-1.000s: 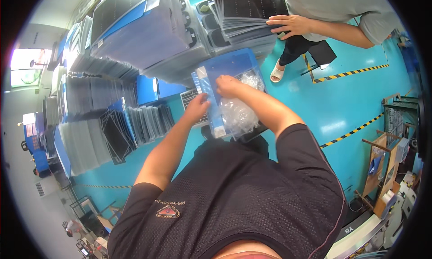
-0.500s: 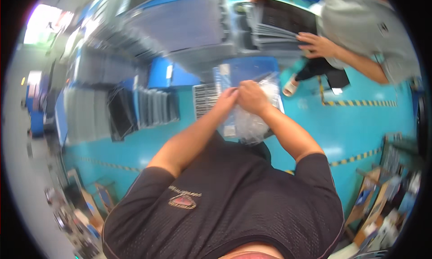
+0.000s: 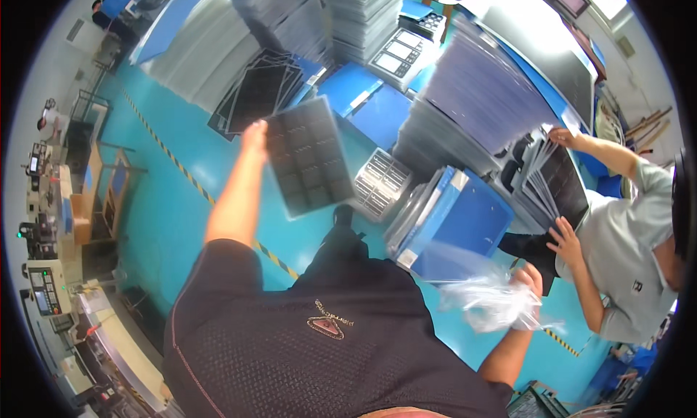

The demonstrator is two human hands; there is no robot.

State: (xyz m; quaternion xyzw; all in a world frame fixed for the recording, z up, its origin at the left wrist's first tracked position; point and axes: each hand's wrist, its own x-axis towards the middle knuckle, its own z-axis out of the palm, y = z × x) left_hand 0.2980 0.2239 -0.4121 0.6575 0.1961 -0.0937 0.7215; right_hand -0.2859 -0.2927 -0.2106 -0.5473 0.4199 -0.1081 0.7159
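Note:
My left hand (image 3: 255,138), arm stretched out, grips the left edge of a dark rectangular panel (image 3: 308,157). A faint grid of squares shows across it, and its border looks pale and see-through. At the right, my right hand (image 3: 528,284) is closed on a crumpled clear plastic bag (image 3: 479,302), part of which spreads over a blue board (image 3: 465,222). That board leans with several grey and white sheets. Between the panel and the board sits a small stack of light plates with rectangular slots (image 3: 381,184).
A co-worker (image 3: 617,251) at the right handles a fan of dark sheets (image 3: 552,178). Tall stacks of sheets (image 3: 472,91) stand ahead, beside blue boards (image 3: 367,102). Dark framed sheets (image 3: 258,91) lean at the left. Yellow-black tape (image 3: 170,153) marks the turquoise floor.
My hands have moved apart from together at the bag. The left now holds the dark panel out to the left; the right has carried the bag rightward. My view has turned.

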